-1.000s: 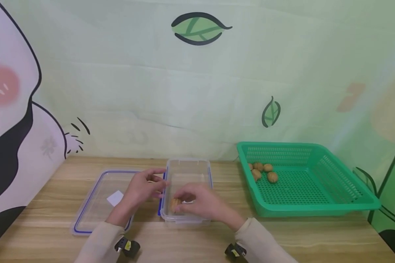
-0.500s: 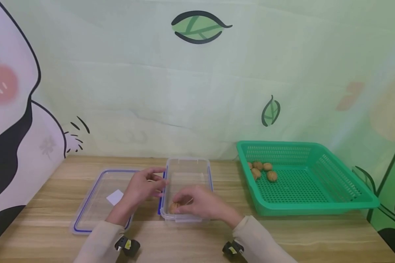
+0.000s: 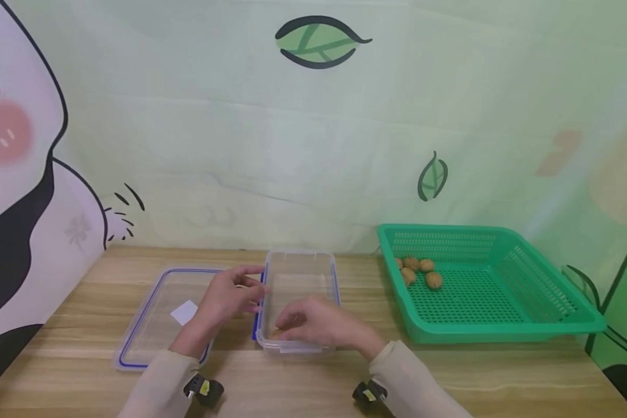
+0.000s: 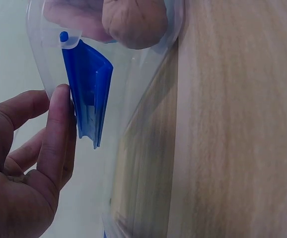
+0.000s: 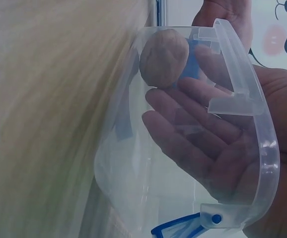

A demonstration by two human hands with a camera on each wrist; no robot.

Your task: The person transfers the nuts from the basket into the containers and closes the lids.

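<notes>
Right grip (image 3: 313, 323) just behind walnut (image 5: 164, 57)

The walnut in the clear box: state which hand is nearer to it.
Right. The right hand is inside the clear box, open fingertips at the walnut. The left hand stays outside, touching the blue latch on the box's left wall.

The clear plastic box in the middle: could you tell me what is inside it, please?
Inside the clear plastic box lie one walnut and the right hand, fingers straight beside the nut. In the head view the hand covers most of the walnut.
</notes>
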